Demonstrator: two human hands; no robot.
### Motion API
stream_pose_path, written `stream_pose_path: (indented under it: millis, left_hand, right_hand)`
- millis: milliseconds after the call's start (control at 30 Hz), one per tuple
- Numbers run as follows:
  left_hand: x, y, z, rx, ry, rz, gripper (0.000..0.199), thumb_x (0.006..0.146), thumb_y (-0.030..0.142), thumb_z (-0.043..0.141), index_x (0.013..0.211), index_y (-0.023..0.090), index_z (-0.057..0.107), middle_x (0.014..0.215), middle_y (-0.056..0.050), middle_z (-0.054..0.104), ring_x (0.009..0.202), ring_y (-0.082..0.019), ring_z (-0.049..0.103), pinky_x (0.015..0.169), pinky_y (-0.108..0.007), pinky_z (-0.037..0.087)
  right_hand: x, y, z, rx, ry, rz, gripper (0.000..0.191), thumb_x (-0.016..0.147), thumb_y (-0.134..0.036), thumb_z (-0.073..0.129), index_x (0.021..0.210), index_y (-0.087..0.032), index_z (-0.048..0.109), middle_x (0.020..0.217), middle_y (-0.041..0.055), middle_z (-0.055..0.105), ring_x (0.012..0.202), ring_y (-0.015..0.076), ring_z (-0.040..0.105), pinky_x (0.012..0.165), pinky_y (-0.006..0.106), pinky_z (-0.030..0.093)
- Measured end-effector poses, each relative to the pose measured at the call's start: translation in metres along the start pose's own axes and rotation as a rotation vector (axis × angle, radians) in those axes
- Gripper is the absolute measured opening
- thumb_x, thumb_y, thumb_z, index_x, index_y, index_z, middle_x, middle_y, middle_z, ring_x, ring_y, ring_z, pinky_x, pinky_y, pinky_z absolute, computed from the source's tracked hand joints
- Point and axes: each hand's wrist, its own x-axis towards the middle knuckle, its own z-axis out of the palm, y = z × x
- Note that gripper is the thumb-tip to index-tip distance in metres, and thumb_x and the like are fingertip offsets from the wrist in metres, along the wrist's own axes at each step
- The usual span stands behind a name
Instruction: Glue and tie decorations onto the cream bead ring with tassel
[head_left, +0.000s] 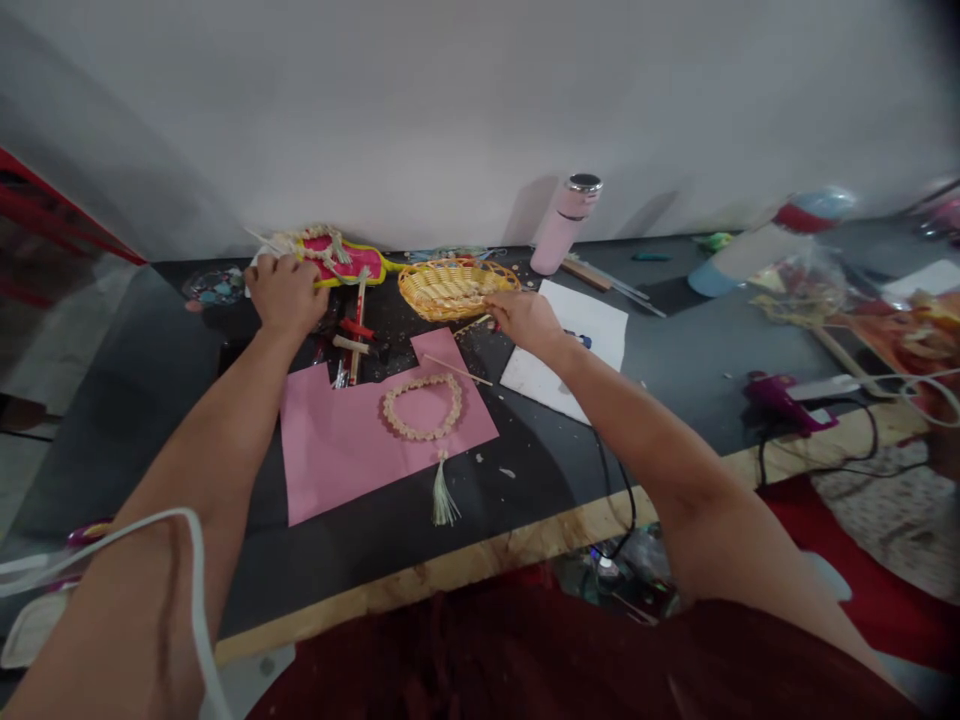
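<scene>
My right hand (525, 316) reaches forward and pinches the near right rim of a small yellow wicker basket (442, 285), which has small pale pieces in it. Farther left, my left hand (285, 292) has its fingers curled at the left end of a pink tray with a yellow edge (367, 262). What those fingers hold is hidden. Between my arms lies a pink sheet (337, 460) with a cut-out edge. On it rests a loop of pale beads (391, 410), with a cream tassel (444, 497) hanging past the sheet's near edge. A thin stick (469, 372) lies above the loop.
A pink bottle (559, 230) stands by the wall. White board (607, 325) lies under my right forearm. Farther right are a purple glue gun (791, 400) with a cord and a blue-white bottle (742, 250). White cable (191, 530) crosses my left arm. Scraps dot the dark table (540, 480).
</scene>
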Motion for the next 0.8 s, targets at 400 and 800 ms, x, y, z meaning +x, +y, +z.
stream_pose_path:
  millis: [400,800]
  left_hand:
    - [0.008,0.008,0.013,-0.139,-0.008,-0.127,0.031,0.084,0.03,0.051,0.108,0.016,0.065,0.123,-0.017,0.062,0.126,-0.039,0.039,0.101,-0.056,0.026]
    - [-0.012,0.03,-0.021,-0.167,0.081,-0.028,0.04,0.088,0.037,0.049,0.121,0.022,0.065,0.126,-0.016,0.061,0.124,-0.04,0.041,0.098,-0.06,0.03]
  right_hand:
    - [-0.004,-0.036,0.013,-0.144,-0.115,0.043,0.032,0.098,-0.024,0.04,0.108,-0.021,0.07,0.11,0.0148,0.073,0.096,0.0295,0.07,0.078,0.037,0.051]
    - [0.033,-0.064,0.016,-0.182,-0.158,0.037,0.033,0.094,-0.012,0.041,0.109,-0.014,0.071,0.108,0.0171,0.073,0.101,0.0301,0.069,0.08,0.038,0.052]
